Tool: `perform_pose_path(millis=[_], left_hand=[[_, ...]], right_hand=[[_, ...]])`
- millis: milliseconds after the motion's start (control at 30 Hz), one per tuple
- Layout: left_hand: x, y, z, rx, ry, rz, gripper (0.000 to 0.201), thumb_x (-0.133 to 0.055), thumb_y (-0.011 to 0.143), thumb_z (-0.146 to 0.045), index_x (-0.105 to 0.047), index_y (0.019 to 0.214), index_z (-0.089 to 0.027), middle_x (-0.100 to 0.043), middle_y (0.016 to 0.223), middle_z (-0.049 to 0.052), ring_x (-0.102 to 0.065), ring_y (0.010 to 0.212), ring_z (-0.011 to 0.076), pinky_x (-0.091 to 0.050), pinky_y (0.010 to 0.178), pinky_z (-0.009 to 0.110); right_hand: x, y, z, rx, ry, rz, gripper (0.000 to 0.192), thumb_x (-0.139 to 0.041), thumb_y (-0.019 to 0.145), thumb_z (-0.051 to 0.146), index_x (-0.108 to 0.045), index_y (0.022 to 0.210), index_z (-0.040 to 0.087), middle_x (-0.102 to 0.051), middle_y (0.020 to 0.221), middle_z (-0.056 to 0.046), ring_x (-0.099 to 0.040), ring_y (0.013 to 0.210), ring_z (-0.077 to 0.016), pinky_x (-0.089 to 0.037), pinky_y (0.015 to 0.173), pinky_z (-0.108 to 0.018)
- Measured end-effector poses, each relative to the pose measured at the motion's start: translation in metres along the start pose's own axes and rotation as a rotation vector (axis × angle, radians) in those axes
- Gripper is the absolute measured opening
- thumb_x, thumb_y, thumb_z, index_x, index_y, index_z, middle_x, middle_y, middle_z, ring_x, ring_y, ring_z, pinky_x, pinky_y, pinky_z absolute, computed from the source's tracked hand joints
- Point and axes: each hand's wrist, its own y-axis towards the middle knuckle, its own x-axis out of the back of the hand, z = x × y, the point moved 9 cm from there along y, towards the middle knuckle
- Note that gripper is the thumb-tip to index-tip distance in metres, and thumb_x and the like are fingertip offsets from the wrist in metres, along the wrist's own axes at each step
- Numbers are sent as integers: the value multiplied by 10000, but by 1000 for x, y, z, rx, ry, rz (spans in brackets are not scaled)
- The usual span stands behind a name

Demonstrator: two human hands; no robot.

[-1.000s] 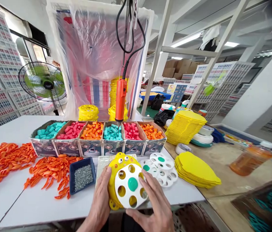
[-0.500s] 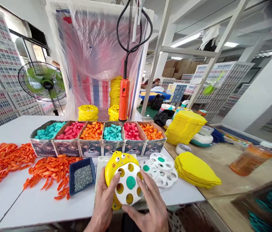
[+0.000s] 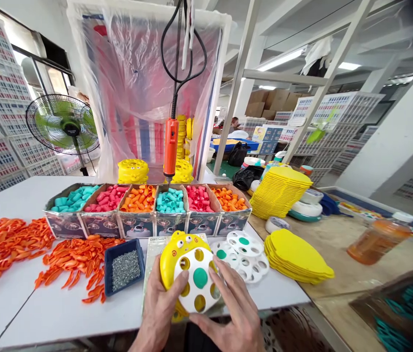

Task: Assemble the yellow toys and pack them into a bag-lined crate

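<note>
Between my hands is a yellow plastic toy shell with a cartoon animal face, eyes and red spiral cheeks. A white round plate with several holes and a green centre lies over its face. My left hand grips the shell's left side, its thumb pressing on the plate. My right hand curls round the plate's right edge, fingertips on top and thumb at the lower rim. More white plates with holes lie just right of the shell. Underneath is a printed sheet or box, mostly covered.
An orange electric screwdriver hangs above a row of bins of coloured caps. A blue tray holds small screws. Orange parts are heaped at left. Yellow panels are stacked at right, near a bottle.
The shell and white plate have shifted slightly right with both hands. My left thumb sits a little lower and further right on the plate. The hanging screwdriver has swung left.
</note>
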Motion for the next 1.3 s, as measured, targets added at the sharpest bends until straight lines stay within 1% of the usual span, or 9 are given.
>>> perform_pose_path(millis=[100,267,400,533,633,867,1133,1233,1300], left_hand=[[3,-2,-1,7,-31,-69,590,-844,749,-428,-582,1236,-223,-745,1010,36,-720,795,201,-604,659,260],[1,3,1,70,-153,-54,580,-851,735,-430,-585,1208,-223,-752,978,34,-739,743,196,-598,644,254],[4,9,-1,96,-187,-53,615,-869,710,-408,-579,1214,-209,-765,1031,67,-749,722,198,-593,617,248],[6,13,-2,94,-182,-55,545,-870,717,-400,-589,1141,-203,-767,1007,56,-743,706,185,-586,609,236],[7,14,1,82,-183,-42,504,-861,731,-395,-598,1116,-205,-760,993,40,-739,727,179,-588,629,235],[6,10,5,107,-186,-31,511,-848,763,-372,-598,1179,-215,-761,981,24,-745,764,182,-593,648,228],[5,12,7,121,-258,-61,715,-857,757,-396,-534,1385,-280,-792,1060,30,-780,823,215,-630,720,277],[12,11,13,161,-267,-125,758,-877,737,-338,-520,1404,-287,-773,1190,67,-785,905,242,-644,747,301],[17,9,17,204,-274,-160,736,-873,737,-293,-535,1390,-272,-766,1222,92,-786,926,262,-653,751,328]], right_hand=[[-3,1,2,-37,17,-21,821,-790,815,464,-459,1495,145,-575,1425,-247,-576,1303,-420,-573,972,-600],[-9,3,-3,-130,114,22,749,-802,820,435,-500,1469,213,-572,1455,-199,-570,1326,-395,-568,1014,-584],[-14,3,-26,-345,265,135,587,-737,889,383,-541,1429,264,-546,1505,-128,-549,1370,-334,-546,1081,-517],[-26,-1,-45,-525,362,274,776,-821,781,509,-510,1459,294,-530,1520,-109,-499,1410,-352,-512,1114,-528],[-33,-3,-50,-593,398,327,774,-818,770,542,-520,1445,305,-540,1498,-103,-500,1402,-341,-510,1115,-507],[-30,3,-45,-498,326,271,721,-815,802,460,-520,1438,295,-554,1438,-111,-553,1341,-325,-535,1083,-465],[-26,19,-33,-330,191,236,723,-835,792,362,-514,1435,284,-602,1384,-118,-600,1269,-333,-561,1033,-482],[-21,22,-36,-375,151,216,863,-914,671,425,-530,1428,272,-629,1363,-125,-546,1304,-391,-481,1100,-590],[-20,18,-45,-540,262,199,976,-932,613,500,-504,1456,257,-598,1419,-139,-502,1360,-408,-444,1133,-608]])
